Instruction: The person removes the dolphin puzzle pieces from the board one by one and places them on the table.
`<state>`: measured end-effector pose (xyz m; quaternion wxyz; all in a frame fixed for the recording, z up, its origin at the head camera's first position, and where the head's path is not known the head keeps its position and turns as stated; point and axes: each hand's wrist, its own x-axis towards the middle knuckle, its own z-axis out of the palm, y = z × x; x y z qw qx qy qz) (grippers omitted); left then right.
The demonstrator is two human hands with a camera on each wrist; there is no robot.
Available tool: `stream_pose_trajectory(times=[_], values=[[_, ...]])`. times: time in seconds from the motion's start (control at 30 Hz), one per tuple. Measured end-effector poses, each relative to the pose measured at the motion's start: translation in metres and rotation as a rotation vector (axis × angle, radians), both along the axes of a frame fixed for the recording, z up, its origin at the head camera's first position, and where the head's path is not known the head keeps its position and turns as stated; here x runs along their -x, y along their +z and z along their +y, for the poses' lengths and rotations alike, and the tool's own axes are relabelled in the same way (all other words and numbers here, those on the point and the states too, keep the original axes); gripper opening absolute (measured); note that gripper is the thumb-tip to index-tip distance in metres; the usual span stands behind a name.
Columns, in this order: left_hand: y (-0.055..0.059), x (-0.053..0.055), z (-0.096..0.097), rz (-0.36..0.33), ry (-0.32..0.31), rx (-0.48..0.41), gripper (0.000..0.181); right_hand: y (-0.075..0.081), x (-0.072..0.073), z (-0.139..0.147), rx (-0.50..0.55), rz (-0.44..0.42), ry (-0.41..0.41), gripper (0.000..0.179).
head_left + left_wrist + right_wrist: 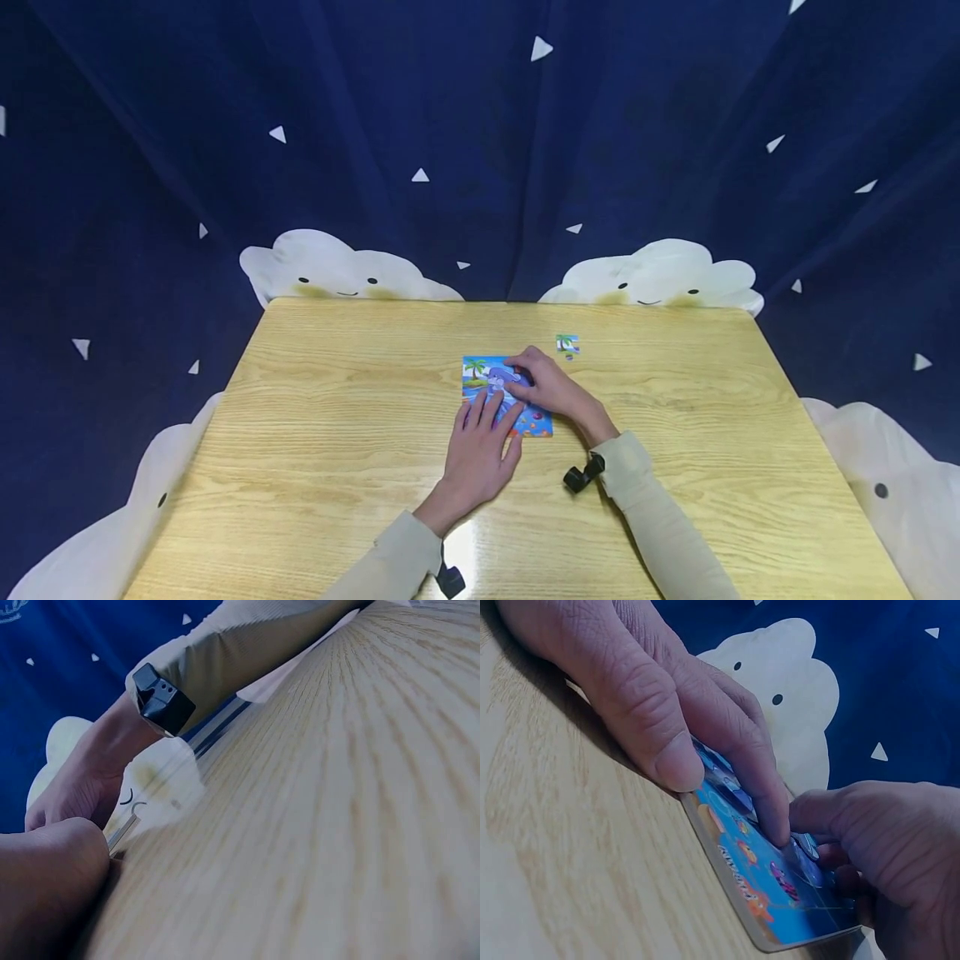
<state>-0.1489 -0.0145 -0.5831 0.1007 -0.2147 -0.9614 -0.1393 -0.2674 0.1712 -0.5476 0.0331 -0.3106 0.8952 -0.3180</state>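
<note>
Seemingly fitting step: left hand [478, 457] lay spread on puzzle [537, 424]; right hand [553, 388] pinched piece [808, 846]; next move likely called for pressing flush.

head view looks down, wrist views skim tabletop [330, 467].

Left hand [478, 462] partly hides puzzle [493, 380]
</note>
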Motion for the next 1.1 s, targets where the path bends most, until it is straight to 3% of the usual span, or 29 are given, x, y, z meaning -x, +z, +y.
stream_pose_trajectory(times=[0.37, 0.6, 0.87, 1.1], values=[[-0.001, 0.002, 0.0, -0.014, 0.005, 0.015, 0.053, 0.002, 0.0, 0.003, -0.004, -0.017, -0.046, 0.045], [-0.001, 0.001, 0.001, -0.034, 0.004, 0.011, 0.054, -0.004, 0.002, 0.002, 0.038, 0.023, -0.049, 0.041], [-0.002, 0.0, 0.0, -0.004, -0.002, -0.009, 0.052, -0.01, 0.003, 0.001, 0.07, 0.104, -0.061, 0.039], [-0.002, 0.001, -0.001, 0.026, -0.01, -0.023, 0.051, -0.009, 0.003, 0.002, 0.083, 0.103, -0.075, 0.037]])
